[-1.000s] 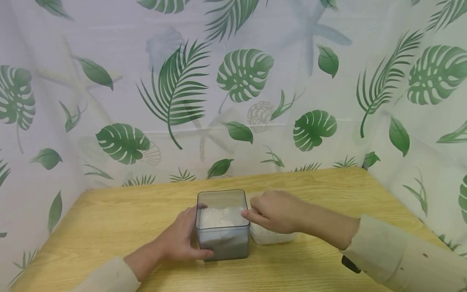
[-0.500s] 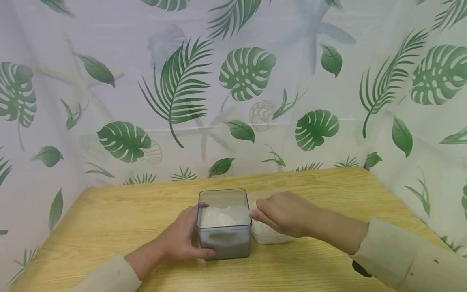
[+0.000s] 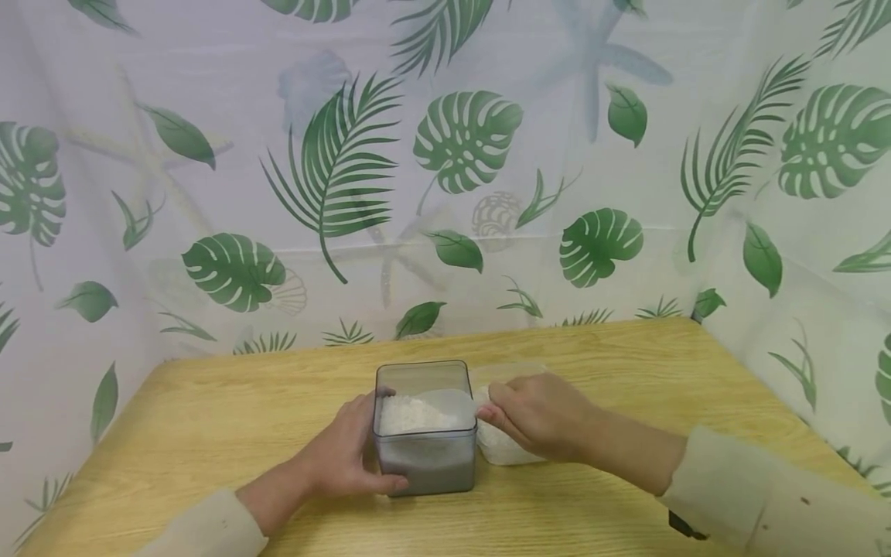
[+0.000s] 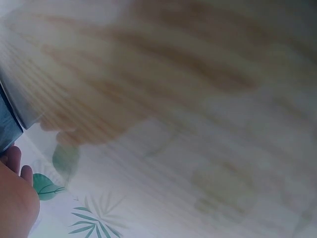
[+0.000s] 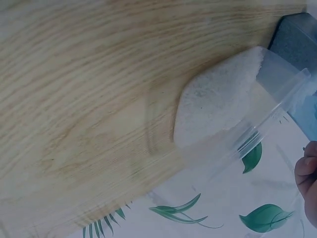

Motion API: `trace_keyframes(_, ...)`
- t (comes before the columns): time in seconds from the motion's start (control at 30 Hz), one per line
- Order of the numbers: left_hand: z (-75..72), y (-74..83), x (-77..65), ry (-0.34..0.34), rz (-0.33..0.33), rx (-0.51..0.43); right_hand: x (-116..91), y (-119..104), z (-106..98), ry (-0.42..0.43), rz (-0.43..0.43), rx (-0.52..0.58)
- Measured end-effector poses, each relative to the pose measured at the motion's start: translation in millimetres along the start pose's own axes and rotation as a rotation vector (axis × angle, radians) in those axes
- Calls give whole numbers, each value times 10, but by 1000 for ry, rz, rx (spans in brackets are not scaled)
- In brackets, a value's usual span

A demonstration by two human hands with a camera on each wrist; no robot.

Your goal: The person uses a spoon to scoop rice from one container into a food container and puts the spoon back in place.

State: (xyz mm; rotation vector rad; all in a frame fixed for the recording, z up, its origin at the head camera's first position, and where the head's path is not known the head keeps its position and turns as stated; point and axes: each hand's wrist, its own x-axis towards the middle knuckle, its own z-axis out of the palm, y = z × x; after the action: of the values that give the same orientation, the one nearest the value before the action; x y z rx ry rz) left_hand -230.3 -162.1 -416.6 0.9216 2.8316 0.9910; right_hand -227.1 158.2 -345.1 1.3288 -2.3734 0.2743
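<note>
A square grey see-through container (image 3: 430,464) stands upright on the table, partly filled with white rice-like grains (image 3: 407,416). My left hand (image 3: 344,452) holds its left side, thumb across the front and fingers reaching towards the back. My right hand (image 3: 539,414) is curled at the container's right rim. From it a pale, smooth scoop (image 3: 451,404) reaches over the grains inside; the handle is hidden in the fist. Right beside the grey container sits a clear plastic tub (image 3: 511,455), also holding white grains, partly covered by my right hand. In the right wrist view the tub (image 5: 218,106) shows from its side.
The wood-grain table (image 3: 264,410) extends around both containers. A white curtain (image 3: 529,155) with green leaf prints closes off the back and both sides. A dark object (image 3: 685,526) shows under the right sleeve.
My right hand shifts right, then slightly back left and lower, its scoop showing more plainly over the grains. More of the clear tub is uncovered. The left hand keeps its hold.
</note>
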Motion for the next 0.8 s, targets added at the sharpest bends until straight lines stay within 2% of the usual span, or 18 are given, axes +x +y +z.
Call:
trace_keyframes(0.33,-6,-19,-5,22,44,7,19,84,35,175,-34,-32)
trace_keyframes(0.57,-21,-7,-10,22,44,21,-16,134,-83,192,-4,-8)
trace_keyframes(0.8,-7,0,-2,14,38,20,-173,206,-151,208,38,-23)
